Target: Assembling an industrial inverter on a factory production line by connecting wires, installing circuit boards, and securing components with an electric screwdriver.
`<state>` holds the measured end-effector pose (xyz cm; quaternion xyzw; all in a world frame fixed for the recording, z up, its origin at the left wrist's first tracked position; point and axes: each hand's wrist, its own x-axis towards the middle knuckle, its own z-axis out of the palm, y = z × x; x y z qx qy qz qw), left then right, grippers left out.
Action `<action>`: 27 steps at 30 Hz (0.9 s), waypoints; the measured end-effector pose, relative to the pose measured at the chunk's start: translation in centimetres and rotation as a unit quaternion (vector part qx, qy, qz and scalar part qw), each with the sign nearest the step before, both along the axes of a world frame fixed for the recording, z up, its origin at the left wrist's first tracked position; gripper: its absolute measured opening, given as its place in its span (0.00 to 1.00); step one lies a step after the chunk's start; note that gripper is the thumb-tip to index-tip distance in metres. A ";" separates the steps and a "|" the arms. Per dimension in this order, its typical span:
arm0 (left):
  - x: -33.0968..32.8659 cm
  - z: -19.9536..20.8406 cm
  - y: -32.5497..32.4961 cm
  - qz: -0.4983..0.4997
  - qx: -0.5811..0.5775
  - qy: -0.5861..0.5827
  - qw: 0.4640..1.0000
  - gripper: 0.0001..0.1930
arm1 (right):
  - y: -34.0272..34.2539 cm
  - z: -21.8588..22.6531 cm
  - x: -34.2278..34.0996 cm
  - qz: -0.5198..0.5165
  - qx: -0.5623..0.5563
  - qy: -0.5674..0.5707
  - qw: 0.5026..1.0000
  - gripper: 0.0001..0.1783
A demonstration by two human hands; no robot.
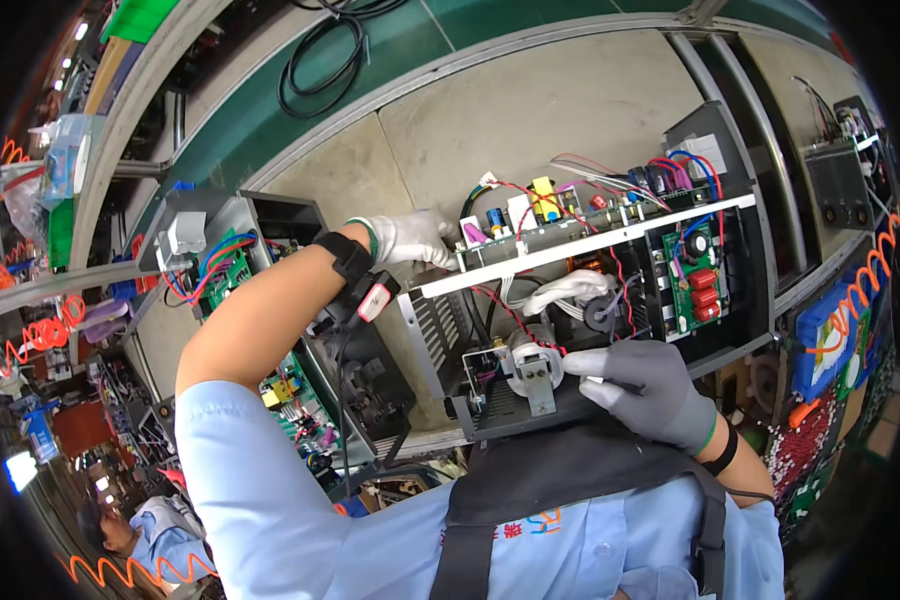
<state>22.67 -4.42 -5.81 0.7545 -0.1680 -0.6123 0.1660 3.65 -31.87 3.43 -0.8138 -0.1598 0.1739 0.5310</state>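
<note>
An opened black metal chassis (610, 402) lies before me, with wires and electronic parts inside. Across it runs a circuit board (560, 232) with a white edge strip (590, 247), bearing yellow, blue and purple parts. My left hand (407, 240), in a pale glove, closes round the board's left end; its far fingers are partly hidden. My right hand (652, 390), in a grey glove, has thumb and forefinger pinched at a twisted red and black wire (542, 343), beside a round metal component (533, 366) on a bracket. A white wire bundle (570, 290) lies behind that component.
Left of me stands another opened chassis (370, 375) with a green board. A third unit (838, 185) is at the far right. Black cable (320, 65) is coiled on the green surface at the back. Orange coiled hoses hang at both sides; a person (155, 535) is at lower left.
</note>
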 end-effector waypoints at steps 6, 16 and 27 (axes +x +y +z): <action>-1.5 0.2 1.3 0.126 -0.089 -0.018 0.988 0.18 | -1.1 -0.3 1.1 -0.023 0.010 0.064 0.998 0.18; -1.4 0.9 1.0 -0.031 -0.097 -0.096 0.990 0.14 | -1.4 -0.1 -0.2 -0.122 0.103 0.267 0.951 0.17; -0.7 1.0 0.8 0.015 -0.041 0.006 0.999 0.16 | -1.3 -0.2 -1.5 -0.071 0.070 0.261 0.960 0.18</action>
